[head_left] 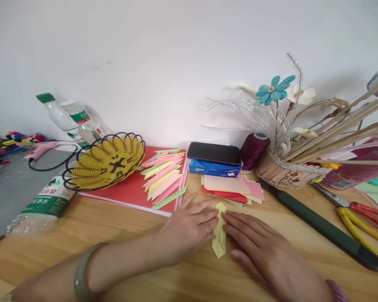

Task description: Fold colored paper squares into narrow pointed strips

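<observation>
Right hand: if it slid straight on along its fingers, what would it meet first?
The folded yellow paper strip, which the right hand seems to touch; the left hand likely comes next.

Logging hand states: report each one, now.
Left hand: open, touching the folded yellow paper strip on its left side.
Right hand: open, touching the strip's right edge.

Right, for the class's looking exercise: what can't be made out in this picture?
- Folded yellow paper: head view, side edges partly covered by the left hand and right hand.
- Blue pack: head view, top mostly hidden by the phone.
- Red-handled scissors: head view, cut off by the right edge.
- Lying bottle: head view, small print blurred.
</observation>
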A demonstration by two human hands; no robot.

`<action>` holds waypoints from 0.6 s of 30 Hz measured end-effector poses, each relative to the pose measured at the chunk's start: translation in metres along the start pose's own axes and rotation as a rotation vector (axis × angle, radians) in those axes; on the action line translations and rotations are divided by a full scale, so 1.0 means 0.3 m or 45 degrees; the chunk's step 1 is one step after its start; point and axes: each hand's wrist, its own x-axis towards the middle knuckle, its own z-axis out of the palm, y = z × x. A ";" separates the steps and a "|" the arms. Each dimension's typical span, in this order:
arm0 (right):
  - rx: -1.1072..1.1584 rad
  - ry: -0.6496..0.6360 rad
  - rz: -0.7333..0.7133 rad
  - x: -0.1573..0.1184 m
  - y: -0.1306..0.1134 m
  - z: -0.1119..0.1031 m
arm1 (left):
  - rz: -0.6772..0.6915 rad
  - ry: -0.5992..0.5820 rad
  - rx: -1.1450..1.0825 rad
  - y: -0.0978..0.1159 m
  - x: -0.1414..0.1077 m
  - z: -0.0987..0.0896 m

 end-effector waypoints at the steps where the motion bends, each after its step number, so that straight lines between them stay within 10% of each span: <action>1: 0.026 0.001 0.027 0.004 -0.002 0.003 | -0.019 -0.019 -0.020 -0.001 0.002 -0.002; 18: -0.116 0.125 0.184 0.006 -0.036 0.030 | 0.013 -0.081 0.123 -0.007 0.011 -0.012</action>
